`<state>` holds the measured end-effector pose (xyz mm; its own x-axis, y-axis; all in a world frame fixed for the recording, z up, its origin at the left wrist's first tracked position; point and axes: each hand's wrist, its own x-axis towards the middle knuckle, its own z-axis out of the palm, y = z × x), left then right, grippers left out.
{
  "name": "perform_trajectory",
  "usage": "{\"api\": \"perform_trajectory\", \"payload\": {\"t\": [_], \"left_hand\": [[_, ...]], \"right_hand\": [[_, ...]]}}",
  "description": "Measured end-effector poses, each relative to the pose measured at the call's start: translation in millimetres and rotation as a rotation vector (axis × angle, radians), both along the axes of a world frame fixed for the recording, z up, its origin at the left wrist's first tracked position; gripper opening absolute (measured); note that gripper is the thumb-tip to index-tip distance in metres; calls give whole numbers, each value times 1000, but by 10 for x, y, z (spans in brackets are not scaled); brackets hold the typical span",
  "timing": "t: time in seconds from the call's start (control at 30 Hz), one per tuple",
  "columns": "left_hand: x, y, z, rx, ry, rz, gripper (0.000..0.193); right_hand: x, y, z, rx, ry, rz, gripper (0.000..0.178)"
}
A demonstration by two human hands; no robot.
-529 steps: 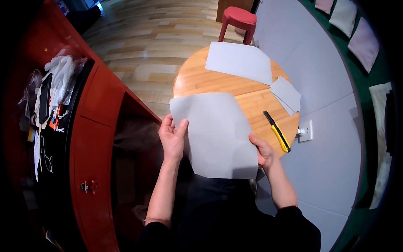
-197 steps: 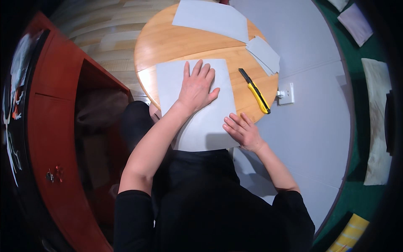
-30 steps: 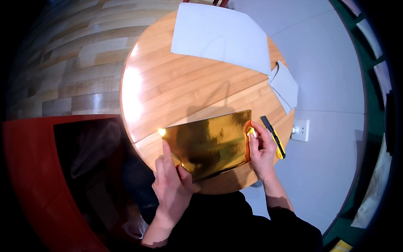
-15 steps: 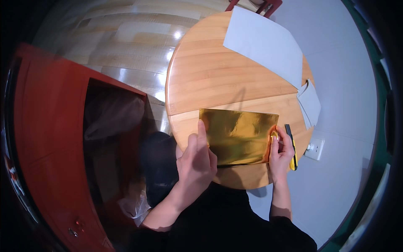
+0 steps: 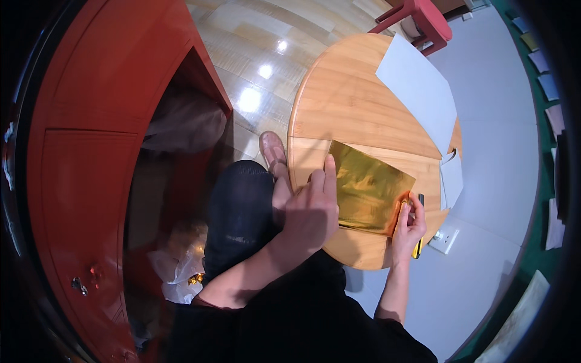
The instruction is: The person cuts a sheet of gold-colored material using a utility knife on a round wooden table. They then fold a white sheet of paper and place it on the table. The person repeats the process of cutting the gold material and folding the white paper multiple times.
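A shiny gold foil sheet (image 5: 369, 190) is held at a slant over the near part of the round wooden table. Its right edge is pinched between the thumb and fingers of my right hand (image 5: 409, 227), and the foil bends there. At its left edge is my left hand (image 5: 310, 209), index finger stretched along the edge and the other fingers curled. The back of that hand hides its thumb and part of the grip. Just beyond my right hand lies a yellow and black utility knife (image 5: 418, 247), partly covered by the fingers.
Large white sheets (image 5: 420, 85) lie along the right side of the wooden table (image 5: 339, 78), with smaller white paper (image 5: 451, 181) nearer. A red cabinet (image 5: 91, 157) stands left, plastic bags (image 5: 178, 272) below it. A red stool (image 5: 417, 21) is behind, a wall socket (image 5: 445, 239) at right.
The view has swung, bringing the stool and my foot into sight. The foil sheet has tilted, its right side now lower than its left. Both hands stay at its edges.
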<state>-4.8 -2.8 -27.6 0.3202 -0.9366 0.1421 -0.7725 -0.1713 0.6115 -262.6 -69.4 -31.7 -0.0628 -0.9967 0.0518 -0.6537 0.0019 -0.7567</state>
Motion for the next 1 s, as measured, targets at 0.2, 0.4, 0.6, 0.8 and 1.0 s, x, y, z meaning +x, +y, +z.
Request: {"api": "perform_trajectory", "payload": {"t": [0.2,0.4,0.6,0.8,1.0], "left_hand": [[60,12,78,18,135,-34,74],[76,33,45,132,287,-113,77],[56,26,14,143,305,-125,78],[62,23,38,149,284,-116,78],[48,2,56,186,269,-118,78]], "right_hand": [[15,7,-11,-9,-23,-3,28],[-15,12,-41,-30,-33,2,28],[-2,18,-20,-29,3,5,28],[35,11,-6,-28,-3,9,28],[3,5,-29,-38,1,13,27]]}}
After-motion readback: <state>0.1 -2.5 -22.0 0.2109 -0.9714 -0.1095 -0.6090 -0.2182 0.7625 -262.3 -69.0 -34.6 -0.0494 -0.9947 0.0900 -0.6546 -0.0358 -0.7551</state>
